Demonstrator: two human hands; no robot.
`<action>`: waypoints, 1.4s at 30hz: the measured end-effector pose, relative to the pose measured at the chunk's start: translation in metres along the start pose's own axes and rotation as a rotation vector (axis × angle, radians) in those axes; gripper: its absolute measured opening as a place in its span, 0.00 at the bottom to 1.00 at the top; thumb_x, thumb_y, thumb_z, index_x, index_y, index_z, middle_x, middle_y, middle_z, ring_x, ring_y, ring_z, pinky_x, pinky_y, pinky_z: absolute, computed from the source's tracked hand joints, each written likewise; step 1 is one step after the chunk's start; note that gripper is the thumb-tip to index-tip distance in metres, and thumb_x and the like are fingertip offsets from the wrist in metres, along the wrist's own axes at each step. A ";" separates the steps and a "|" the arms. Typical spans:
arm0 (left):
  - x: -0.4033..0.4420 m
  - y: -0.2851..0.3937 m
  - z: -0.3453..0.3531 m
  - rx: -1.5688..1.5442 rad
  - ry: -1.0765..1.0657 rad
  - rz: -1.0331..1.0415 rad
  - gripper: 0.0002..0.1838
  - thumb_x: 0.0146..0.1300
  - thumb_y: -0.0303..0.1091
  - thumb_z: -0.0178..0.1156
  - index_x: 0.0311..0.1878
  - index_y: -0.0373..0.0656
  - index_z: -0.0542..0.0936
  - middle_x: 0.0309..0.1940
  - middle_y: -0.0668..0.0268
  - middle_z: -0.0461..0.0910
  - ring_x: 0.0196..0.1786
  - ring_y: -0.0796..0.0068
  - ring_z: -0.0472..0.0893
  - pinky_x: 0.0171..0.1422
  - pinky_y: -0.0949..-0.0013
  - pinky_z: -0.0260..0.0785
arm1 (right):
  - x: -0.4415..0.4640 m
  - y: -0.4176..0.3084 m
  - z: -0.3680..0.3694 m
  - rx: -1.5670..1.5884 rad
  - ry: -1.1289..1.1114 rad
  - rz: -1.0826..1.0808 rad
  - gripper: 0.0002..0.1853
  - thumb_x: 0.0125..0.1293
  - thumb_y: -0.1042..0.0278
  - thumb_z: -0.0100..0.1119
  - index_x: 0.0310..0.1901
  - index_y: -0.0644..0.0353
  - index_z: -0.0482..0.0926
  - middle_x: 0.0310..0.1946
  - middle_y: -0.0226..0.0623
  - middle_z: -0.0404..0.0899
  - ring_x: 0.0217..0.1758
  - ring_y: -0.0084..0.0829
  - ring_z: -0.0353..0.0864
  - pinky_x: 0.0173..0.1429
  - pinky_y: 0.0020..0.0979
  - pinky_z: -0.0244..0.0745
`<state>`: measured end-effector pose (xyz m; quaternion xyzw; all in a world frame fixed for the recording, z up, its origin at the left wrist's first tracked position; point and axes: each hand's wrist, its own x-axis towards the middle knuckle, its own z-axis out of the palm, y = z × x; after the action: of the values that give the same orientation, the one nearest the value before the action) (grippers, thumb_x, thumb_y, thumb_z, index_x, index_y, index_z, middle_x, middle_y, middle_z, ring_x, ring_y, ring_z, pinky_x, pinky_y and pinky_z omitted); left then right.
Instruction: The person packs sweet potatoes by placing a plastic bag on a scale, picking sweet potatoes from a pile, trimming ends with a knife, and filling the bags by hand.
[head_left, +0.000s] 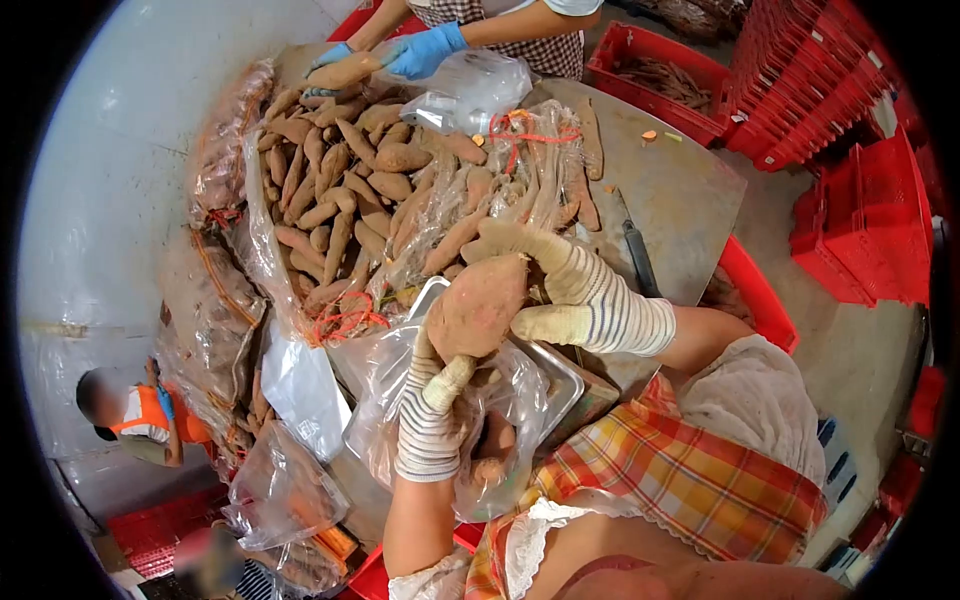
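A large sweet potato (478,305) is held up in front of me, over a plastic-lined tray (568,385). My left hand (432,410), in a striped knit glove, is closed around its lower left side. My right hand (590,300), gloved alike, has its fingers and thumb curled about the right end. Inside the clear bag (530,400) lining the tray lie more sweet potatoes (495,440), partly hidden by my left hand. Just beyond my right hand, a black-handled knife (638,258) lies on the metal table (680,200).
A big heap of sweet potatoes (345,190) in opened plastic fills the table's left. Across the table, a person's blue-gloved hands (425,52) hold a sweet potato. Red crates (860,220) stand at right. Another person (150,410) in orange is at far left.
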<state>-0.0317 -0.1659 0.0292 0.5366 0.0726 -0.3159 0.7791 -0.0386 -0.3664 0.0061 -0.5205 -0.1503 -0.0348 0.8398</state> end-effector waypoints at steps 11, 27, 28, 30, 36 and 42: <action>-0.003 -0.004 0.024 0.150 0.007 0.131 0.48 0.41 0.43 0.75 0.66 0.42 0.60 0.58 0.63 0.69 0.61 0.69 0.69 0.65 0.64 0.61 | 0.003 -0.015 0.003 -0.208 -0.082 0.130 0.28 0.60 0.71 0.60 0.62 0.63 0.65 0.53 0.38 0.73 0.58 0.26 0.70 0.63 0.30 0.64; -0.013 -0.007 0.009 0.186 0.003 0.034 0.51 0.38 0.51 0.76 0.63 0.38 0.63 0.57 0.63 0.71 0.59 0.68 0.71 0.63 0.64 0.63 | -0.072 0.025 -0.204 -1.790 -0.444 0.117 0.23 0.49 0.79 0.56 0.48 0.42 0.77 0.49 0.43 0.72 0.55 0.42 0.72 0.53 0.38 0.71; -0.014 -0.007 0.010 0.215 -0.003 0.075 0.51 0.37 0.50 0.76 0.63 0.38 0.63 0.57 0.63 0.70 0.59 0.69 0.71 0.63 0.65 0.63 | -0.072 0.018 -0.199 -1.798 -0.375 0.113 0.24 0.48 0.79 0.56 0.47 0.42 0.77 0.48 0.43 0.72 0.54 0.42 0.72 0.52 0.38 0.71; -0.016 -0.005 0.017 0.168 -0.004 0.080 0.50 0.37 0.47 0.77 0.63 0.38 0.63 0.56 0.63 0.70 0.58 0.70 0.71 0.63 0.66 0.63 | -0.066 0.016 -0.187 -1.852 -0.360 0.228 0.18 0.55 0.71 0.55 0.50 0.47 0.75 0.43 0.46 0.76 0.49 0.44 0.76 0.48 0.42 0.72; -0.013 -0.011 0.009 0.331 0.018 0.172 0.48 0.39 0.44 0.76 0.62 0.38 0.63 0.55 0.64 0.71 0.57 0.71 0.71 0.62 0.67 0.63 | -0.059 0.033 -0.168 -1.608 0.136 0.964 0.36 0.59 0.40 0.50 0.62 0.59 0.63 0.34 0.51 0.80 0.40 0.48 0.81 0.46 0.43 0.74; -0.016 -0.014 0.007 0.325 0.039 0.220 0.46 0.40 0.42 0.76 0.61 0.38 0.63 0.55 0.63 0.70 0.57 0.71 0.71 0.62 0.67 0.63 | -0.066 0.045 -0.158 -1.111 0.410 0.583 0.42 0.53 0.57 0.57 0.69 0.58 0.52 0.40 0.52 0.79 0.40 0.47 0.80 0.45 0.38 0.74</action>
<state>-0.0540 -0.1681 0.0283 0.6661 -0.0235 -0.2261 0.7104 -0.0579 -0.4922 -0.1170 -0.8787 0.2001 0.0233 0.4329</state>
